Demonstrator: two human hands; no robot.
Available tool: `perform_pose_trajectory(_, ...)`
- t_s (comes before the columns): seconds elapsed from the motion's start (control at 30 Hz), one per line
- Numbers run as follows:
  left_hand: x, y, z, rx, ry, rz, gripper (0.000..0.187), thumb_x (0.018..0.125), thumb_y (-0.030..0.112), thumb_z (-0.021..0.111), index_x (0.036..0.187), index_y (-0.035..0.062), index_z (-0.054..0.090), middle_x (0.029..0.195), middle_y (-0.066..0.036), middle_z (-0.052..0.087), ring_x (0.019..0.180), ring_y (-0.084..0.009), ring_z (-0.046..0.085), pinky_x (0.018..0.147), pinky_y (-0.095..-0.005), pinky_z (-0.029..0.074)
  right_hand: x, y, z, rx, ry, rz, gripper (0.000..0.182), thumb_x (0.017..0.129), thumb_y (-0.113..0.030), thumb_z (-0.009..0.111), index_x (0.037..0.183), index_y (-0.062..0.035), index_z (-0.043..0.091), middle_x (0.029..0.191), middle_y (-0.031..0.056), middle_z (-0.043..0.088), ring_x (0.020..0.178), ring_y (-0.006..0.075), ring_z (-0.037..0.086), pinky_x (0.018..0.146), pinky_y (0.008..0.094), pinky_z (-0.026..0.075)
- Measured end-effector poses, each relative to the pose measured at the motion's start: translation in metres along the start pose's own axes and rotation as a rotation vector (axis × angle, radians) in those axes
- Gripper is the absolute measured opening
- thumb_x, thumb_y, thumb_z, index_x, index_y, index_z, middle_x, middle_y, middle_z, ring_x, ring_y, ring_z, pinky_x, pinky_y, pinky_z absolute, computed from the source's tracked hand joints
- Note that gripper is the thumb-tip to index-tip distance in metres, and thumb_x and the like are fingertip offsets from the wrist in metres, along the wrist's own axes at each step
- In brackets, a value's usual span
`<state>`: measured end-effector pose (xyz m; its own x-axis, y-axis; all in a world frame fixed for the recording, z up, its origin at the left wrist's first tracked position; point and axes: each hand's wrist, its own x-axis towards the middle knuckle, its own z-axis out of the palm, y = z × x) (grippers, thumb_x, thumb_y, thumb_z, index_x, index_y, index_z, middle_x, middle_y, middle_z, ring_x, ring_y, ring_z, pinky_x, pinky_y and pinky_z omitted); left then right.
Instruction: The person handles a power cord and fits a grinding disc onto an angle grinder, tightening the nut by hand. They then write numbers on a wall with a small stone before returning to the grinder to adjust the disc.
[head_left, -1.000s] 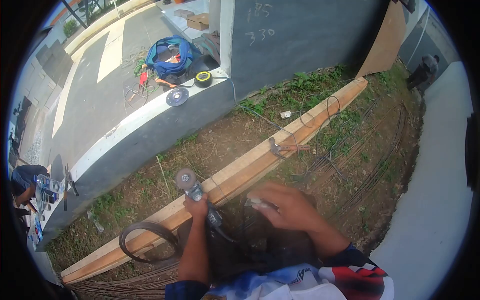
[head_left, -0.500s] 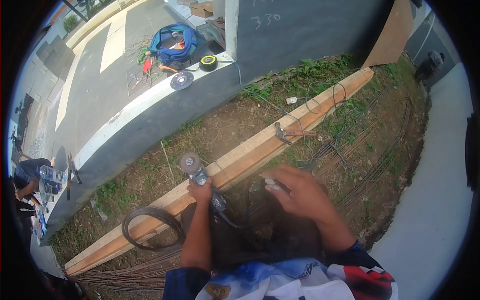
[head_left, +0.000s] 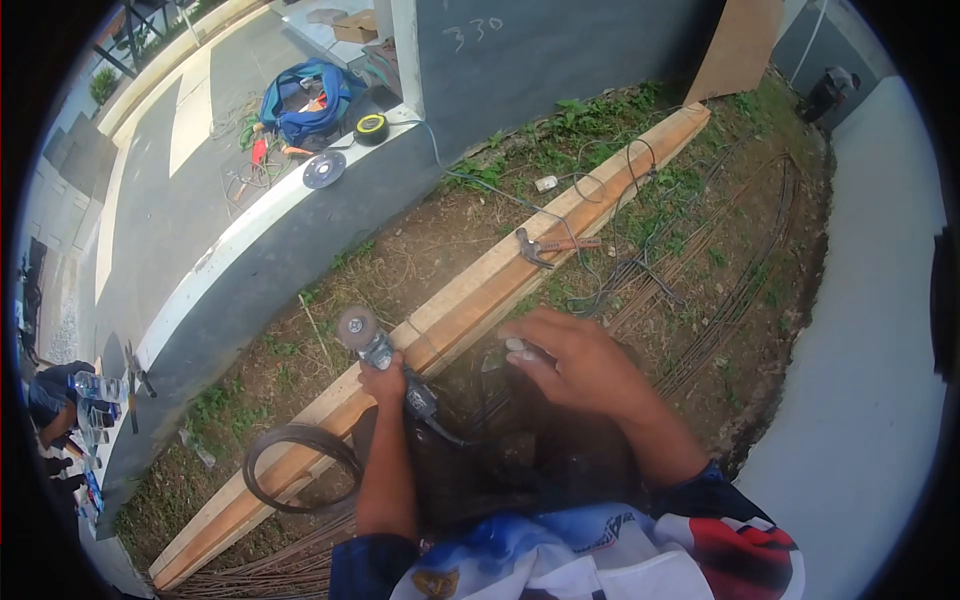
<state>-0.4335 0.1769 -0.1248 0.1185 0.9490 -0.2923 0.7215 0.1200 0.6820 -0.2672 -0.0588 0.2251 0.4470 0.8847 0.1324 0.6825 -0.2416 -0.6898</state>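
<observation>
My left hand (head_left: 383,380) is wrapped round the neck of an angle grinder (head_left: 420,400), whose round disc (head_left: 357,327) faces up at its far end. The grinder lies across the near part of the long wooden beams (head_left: 470,290). My right hand (head_left: 570,365) is raised to the right of the grinder, fingers curled, with a small pale round piece (head_left: 514,345) at the fingertips. A hammer (head_left: 550,246) rests on the beams farther up. A coil of dark tubing (head_left: 300,468) lies over their lower left part.
A low wall (head_left: 250,235) carries a metal disc (head_left: 324,170) and a tape measure (head_left: 371,129). Beyond it sits a blue bag (head_left: 310,98). Thin rods (head_left: 740,270) and cables lie right of the beams. One person (head_left: 832,92) is far right, another (head_left: 50,405) far left.
The view has shifted, so the beams, wall and bag appear farther left. My left hand still holds the grinder, and my right hand keeps nearly the same curled pose.
</observation>
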Motion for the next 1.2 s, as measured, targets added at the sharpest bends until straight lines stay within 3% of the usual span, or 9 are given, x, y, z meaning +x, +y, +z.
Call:
perform_pose_trajectory(0.17,-0.006,0.002,0.001,0.017,0.046,-0.002,0.098,0.065,0.046,0.080,0.146,0.0048,0.044,0.127,-0.031,0.054,0.124,-0.0486,0.050,0.109,-0.0533,0.037,0.000,0.000,-0.001,0.028,-0.023,0.037,0.028,0.088,-0.012,0.068,0.113,-0.0007,0.065,0.105,0.0194,0.067,0.098,0.0410,0.065,0.084,0.0469,0.053)
perform_pose_trajectory(0.33,-0.024,-0.006,0.013,-0.024,0.087,0.078,0.110,0.062,0.038,0.083,0.151,0.0015,0.032,0.133,-0.033,0.046,0.126,-0.0493,0.043,0.110,-0.0551,0.035,0.004,-0.002,0.002,0.026,-0.031,0.031,0.028,0.088,-0.011,0.068,0.113,-0.0007,0.065,0.105,0.0199,0.067,0.098,0.0420,0.065,0.083,0.0468,0.052)
perform_pose_trajectory(0.83,-0.023,-0.006,0.004,-0.042,0.024,0.071,0.110,0.065,0.042,0.079,0.152,-0.0046,0.032,0.138,-0.032,0.043,0.130,-0.0491,0.041,0.114,-0.0545,0.032,0.002,-0.001,0.006,0.009,0.007,0.046,0.027,0.089,-0.012,0.069,0.114,-0.0009,0.066,0.102,0.0174,0.067,0.094,0.0404,0.066,0.080,0.0441,0.053)
perform_pose_trajectory(1.2,-0.024,-0.009,0.005,-0.062,0.036,0.061,0.104,0.066,0.039,0.080,0.150,-0.0020,0.033,0.137,-0.032,0.044,0.130,-0.0494,0.041,0.113,-0.0561,0.032,0.003,-0.006,0.008,0.016,0.019,0.087,0.031,0.088,-0.008,0.069,0.119,-0.0013,0.066,0.106,0.0201,0.069,0.095,0.0385,0.069,0.083,0.0429,0.054)
